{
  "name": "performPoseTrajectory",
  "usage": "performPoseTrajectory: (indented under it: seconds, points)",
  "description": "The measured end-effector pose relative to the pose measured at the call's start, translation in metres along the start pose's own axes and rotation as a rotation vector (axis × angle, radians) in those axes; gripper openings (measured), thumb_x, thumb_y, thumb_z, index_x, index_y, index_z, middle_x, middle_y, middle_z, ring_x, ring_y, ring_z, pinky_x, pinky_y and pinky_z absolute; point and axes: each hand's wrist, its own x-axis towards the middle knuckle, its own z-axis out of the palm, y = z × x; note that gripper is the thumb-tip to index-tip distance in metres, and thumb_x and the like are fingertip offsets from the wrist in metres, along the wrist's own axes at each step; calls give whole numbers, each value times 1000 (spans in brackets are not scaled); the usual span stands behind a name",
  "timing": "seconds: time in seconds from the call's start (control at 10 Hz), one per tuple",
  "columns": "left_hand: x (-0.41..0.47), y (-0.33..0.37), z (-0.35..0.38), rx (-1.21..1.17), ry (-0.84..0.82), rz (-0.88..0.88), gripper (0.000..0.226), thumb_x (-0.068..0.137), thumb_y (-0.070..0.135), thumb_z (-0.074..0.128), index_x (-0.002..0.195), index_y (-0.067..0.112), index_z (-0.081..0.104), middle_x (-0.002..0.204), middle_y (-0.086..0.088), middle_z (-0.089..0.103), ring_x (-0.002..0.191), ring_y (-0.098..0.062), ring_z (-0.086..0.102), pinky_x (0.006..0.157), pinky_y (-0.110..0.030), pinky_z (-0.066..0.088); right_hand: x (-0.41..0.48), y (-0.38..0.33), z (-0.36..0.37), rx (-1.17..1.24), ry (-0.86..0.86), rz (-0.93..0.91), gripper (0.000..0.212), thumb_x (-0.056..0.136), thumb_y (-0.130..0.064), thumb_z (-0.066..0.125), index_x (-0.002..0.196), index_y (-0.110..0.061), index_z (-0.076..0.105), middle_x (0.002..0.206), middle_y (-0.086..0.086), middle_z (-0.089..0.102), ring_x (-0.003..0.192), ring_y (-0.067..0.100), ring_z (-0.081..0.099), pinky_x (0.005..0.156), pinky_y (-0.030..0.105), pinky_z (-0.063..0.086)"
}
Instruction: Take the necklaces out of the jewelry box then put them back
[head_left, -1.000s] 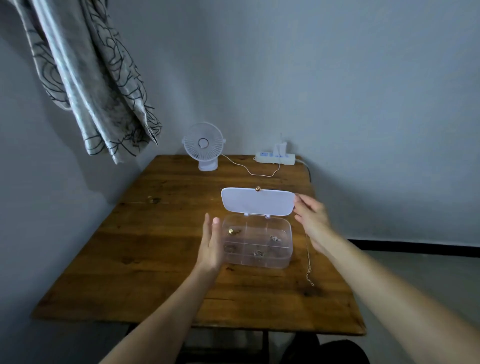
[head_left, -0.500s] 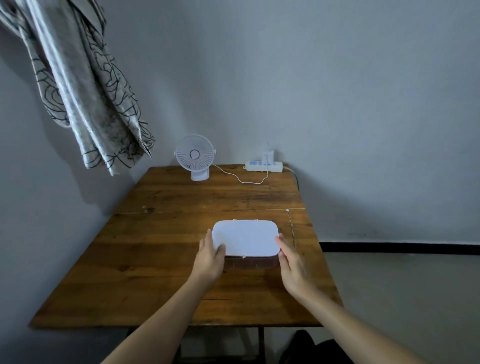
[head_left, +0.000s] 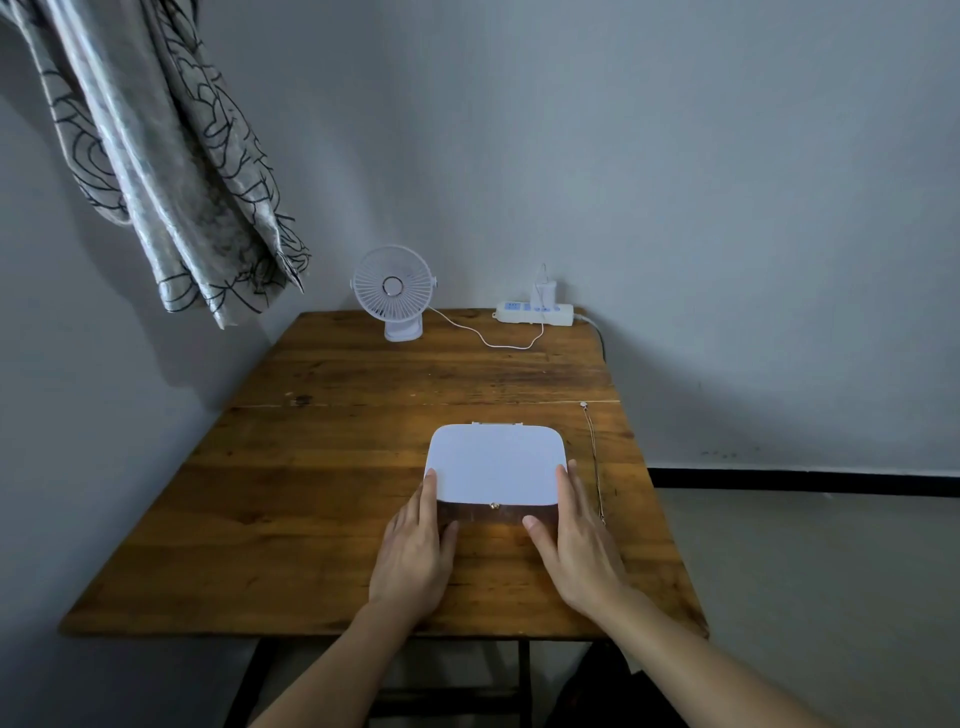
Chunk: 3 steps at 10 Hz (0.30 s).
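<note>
The jewelry box (head_left: 496, 465) sits closed on the wooden table (head_left: 322, 499), its white lid down and a small gold clasp facing me. My left hand (head_left: 413, 551) lies against the box's left side, thumb at the front wall. My right hand (head_left: 576, 540) presses against the right side, thumb at the front. One thin chain necklace (head_left: 595, 462) lies stretched out on the table just right of the box, apart from my right hand. The closed lid hides what is inside the box.
A small white desk fan (head_left: 393, 291) stands at the table's back edge, its cable running to a white power strip (head_left: 535, 313) at the back right. A patterned curtain (head_left: 156, 156) hangs at upper left. The necklace lies near the table's right edge.
One second ago the lid stood open with my right hand on it. The lid has come down and both hands have settled against the box's sides.
</note>
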Motion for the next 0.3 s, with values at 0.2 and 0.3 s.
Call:
performPoseTrajectory:
  seconds: [0.2, 0.3]
  points:
    - [-3, 1, -2, 25, 33, 11, 77, 96, 47, 43, 150, 28, -8, 155, 3, 27, 140, -18, 29, 115, -37, 29, 4, -7, -21, -58, -94, 16, 78, 94, -45, 50, 152, -19, 5, 162, 2, 3, 146, 21, 16, 112, 37, 27]
    - [-3, 3, -3, 29, 0, -13, 77, 95, 48, 44, 150, 29, -7, 156, 4, 26, 141, -18, 27, 115, -36, 28, 14, -22, -66, 41, 5, -30, 60, 92, -38, 57, 145, -21, 35, 154, -1, 32, 139, 19, 34, 108, 34, 34]
